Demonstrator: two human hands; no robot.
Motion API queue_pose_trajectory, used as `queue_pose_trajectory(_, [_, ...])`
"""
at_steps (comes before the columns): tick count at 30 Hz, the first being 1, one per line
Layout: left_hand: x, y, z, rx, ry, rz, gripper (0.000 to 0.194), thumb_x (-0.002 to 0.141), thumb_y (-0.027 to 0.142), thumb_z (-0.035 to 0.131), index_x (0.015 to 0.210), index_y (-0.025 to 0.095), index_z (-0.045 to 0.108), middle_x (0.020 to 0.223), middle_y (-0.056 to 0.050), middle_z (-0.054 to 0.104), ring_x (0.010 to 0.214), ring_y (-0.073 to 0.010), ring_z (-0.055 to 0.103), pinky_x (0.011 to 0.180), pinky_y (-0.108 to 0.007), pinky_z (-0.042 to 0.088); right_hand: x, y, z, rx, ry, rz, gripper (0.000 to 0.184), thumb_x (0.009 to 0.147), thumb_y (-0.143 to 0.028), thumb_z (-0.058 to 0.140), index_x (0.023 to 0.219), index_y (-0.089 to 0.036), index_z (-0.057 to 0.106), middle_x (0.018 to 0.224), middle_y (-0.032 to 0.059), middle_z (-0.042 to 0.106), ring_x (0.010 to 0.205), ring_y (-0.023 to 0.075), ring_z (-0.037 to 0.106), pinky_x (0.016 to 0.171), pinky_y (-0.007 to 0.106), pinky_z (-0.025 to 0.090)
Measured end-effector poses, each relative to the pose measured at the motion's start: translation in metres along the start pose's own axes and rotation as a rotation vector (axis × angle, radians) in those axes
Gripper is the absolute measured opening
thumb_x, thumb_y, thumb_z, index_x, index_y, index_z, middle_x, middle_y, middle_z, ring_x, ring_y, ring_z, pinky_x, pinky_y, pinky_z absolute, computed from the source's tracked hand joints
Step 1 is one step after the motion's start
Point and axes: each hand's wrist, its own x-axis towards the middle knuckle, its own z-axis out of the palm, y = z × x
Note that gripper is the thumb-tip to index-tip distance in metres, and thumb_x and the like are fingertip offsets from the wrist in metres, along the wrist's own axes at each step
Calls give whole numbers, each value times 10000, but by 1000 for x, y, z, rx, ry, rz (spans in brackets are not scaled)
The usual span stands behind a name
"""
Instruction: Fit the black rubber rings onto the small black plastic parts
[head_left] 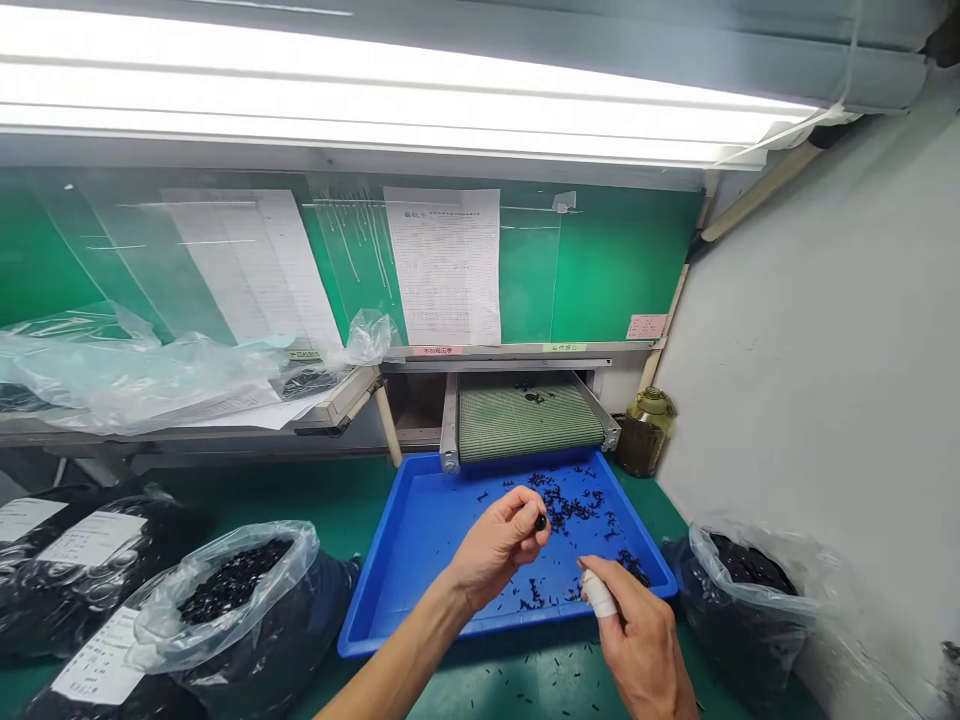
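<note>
My left hand is over the blue tray, thumb and fingers closed on a small round black part. To its right, my right hand is held above the tray's near right edge. White wrapping covers its thumb. Those fingers are pinched together, and I cannot make out anything between them. Small black pieces lie scattered over the tray, mostly at its middle and right.
A green conveyor belt ends above the tray's back edge. Open bags of black parts stand on both sides, a left bag and a right bag. A jar is by the wall. Loose pieces lie on the green table.
</note>
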Motion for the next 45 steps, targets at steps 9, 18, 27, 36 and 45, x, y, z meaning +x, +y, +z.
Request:
queue_pose_trajectory(9, [-7, -4, -6, 44, -12, -41, 300, 757, 379, 696, 863, 110, 615, 702, -27, 528, 515, -44, 322, 466, -220, 142, 3, 0, 1, -44, -41, 4, 265, 929, -280, 413, 967, -203, 664, 892, 56, 720, 784, 163, 689, 683, 241, 566])
queue_pose_trajectory(18, [-14, 3, -8, 200, -96, -44, 310, 758, 400, 685, 851, 181, 487, 758, -10, 572, 521, -56, 314, 498, -239, 173, 26, -12, -13, -180, -203, -236, 278, 914, -123, 373, 1051, -184, 607, 780, 48, 619, 708, 148, 584, 657, 265, 472])
queue_pose_trajectory(27, [-19, 16, -16, 304, -210, -72, 278, 780, 377, 664, 867, 169, 501, 741, 11, 488, 647, -92, 373, 546, -233, 236, 38, -22, -7, -247, -301, -330, 398, 789, 22, 339, 1024, -181, 589, 738, 28, 554, 686, 156, 492, 623, 270, 368])
queue_pose_trajectory(36, [-15, 16, -23, 285, -282, -122, 273, 800, 381, 636, 861, 182, 460, 730, 18, 494, 567, -74, 296, 509, -240, 181, 40, -18, -6, -189, -341, -333, 375, 813, 20, 343, 1026, -169, 586, 755, 30, 557, 705, 147, 497, 635, 257, 372])
queue_pose_trajectory(45, [-14, 15, -25, 295, -292, -139, 282, 792, 391, 643, 866, 186, 465, 738, 6, 529, 572, -77, 331, 514, -236, 205, 40, -17, -8, -169, -358, -352, 274, 882, -47, 357, 937, -178, 591, 734, 22, 556, 693, 140, 491, 635, 257, 366])
